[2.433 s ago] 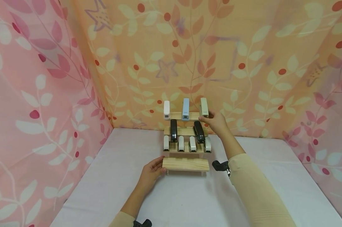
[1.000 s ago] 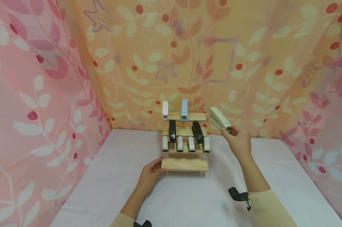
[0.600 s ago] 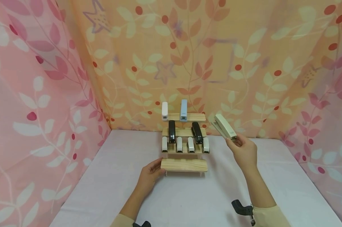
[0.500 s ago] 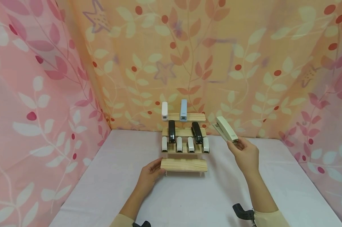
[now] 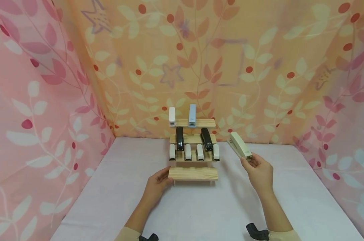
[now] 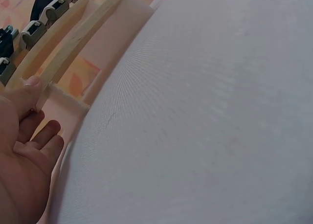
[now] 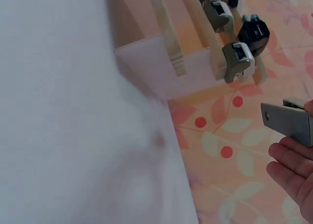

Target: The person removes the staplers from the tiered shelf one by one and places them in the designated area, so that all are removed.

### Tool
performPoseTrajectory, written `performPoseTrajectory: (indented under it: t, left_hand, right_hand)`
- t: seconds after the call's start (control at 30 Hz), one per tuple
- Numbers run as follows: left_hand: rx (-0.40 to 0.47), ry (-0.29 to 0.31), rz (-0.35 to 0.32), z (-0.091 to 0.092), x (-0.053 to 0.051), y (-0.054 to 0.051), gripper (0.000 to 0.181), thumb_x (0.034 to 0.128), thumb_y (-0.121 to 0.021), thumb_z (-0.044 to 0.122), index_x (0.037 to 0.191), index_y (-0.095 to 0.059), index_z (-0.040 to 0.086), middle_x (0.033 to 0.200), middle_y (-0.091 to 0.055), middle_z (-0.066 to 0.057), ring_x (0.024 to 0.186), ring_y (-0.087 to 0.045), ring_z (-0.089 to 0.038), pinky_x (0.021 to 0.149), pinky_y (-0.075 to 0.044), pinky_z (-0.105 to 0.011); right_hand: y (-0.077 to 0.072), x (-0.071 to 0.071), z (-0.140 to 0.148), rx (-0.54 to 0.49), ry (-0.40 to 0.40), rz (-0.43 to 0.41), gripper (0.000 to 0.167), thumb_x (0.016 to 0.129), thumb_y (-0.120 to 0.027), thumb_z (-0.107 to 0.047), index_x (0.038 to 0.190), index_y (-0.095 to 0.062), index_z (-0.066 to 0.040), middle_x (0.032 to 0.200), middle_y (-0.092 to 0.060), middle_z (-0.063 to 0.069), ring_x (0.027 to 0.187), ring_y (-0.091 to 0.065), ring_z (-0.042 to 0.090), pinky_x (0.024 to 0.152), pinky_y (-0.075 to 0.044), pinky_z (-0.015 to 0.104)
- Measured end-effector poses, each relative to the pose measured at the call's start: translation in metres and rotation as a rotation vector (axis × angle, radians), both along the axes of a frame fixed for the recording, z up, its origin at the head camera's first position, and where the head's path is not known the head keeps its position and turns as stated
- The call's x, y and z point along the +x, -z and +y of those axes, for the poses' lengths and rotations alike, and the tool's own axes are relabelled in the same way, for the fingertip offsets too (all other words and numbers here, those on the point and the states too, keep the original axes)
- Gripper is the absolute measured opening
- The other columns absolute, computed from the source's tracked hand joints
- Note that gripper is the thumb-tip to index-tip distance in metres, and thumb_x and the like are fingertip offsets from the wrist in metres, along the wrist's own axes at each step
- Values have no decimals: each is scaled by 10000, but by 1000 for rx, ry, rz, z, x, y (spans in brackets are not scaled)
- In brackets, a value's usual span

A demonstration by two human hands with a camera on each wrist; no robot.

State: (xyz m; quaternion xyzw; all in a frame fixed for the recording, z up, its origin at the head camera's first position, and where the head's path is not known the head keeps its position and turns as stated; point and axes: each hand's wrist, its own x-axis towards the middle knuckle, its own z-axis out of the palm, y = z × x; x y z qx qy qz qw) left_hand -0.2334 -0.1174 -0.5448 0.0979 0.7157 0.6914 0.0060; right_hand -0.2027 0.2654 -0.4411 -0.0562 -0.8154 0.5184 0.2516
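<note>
A stepped wooden rack stands near the back of the table. My left hand grips the left end of its lowest shelf, thumb on the board in the left wrist view. My right hand pinches the rear end of a pale green stapler, held in the air right of the rack; its underside shows in the right wrist view. A white stapler and a blue stapler stand on the top shelf, two black staplers below, and several small white staplers on the shelf under those.
A white cloth covers the table. An orange patterned curtain hangs behind the rack, with a pink curtain at the left and another pink one at the right.
The pale green stapler has left the right end of the top shelf, moving right and down in my right hand, and is now tilted. My left hand stays on the lowest shelf.
</note>
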Motion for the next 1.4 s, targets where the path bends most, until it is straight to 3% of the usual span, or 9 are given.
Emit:
performPoseTrajectory:
  t: [0.13,0.33,0.57,1.0,1.4]
  left_hand:
    - [5,5,1,-1,-1,0,596,896,-797,162,1439,-573,56,1467,-578,-147,1347,-567,-307,1024,-525,-226]
    - [-9,2,3,-2,0,0,604,893,-800,179,1437,-572,49,1465,-580,-145,1351,-563,-310,1040,-513,-225]
    - [-7,7,1,-2,0,1,589,899,-796,168,1436,-577,66,1456,-592,-124,1347,-568,-294,1029,-520,-218]
    - [2,12,21,-4,-3,5,576,899,-799,201,1427,-594,96,1455,-594,-116,1352,-564,-289,1022,-525,-217]
    - [4,1,-3,-1,-2,2,580,902,-788,153,1435,-578,60,1460,-585,-142,1348,-566,-304,1025,-523,-222]
  right_hand:
    - [7,-3,1,10,13,-2,431,928,-786,-205,1247,-683,66,1154,-728,248,950,-701,43,751,-547,66]
    - [18,-7,5,29,48,-45,427,918,-795,-198,1242,-690,60,1145,-736,231,934,-695,18,729,-528,41]
    - [28,-10,10,48,75,-89,455,935,-775,-231,1254,-676,79,1143,-731,250,1050,-716,321,687,-502,23]
    - [45,-17,17,34,63,-181,538,941,-770,-296,1275,-649,108,1183,-702,286,1085,-715,374,680,-530,58]
    - [62,-22,22,93,97,-250,527,930,-772,-334,1264,-679,63,1134,-740,234,1061,-725,317,643,-503,73]
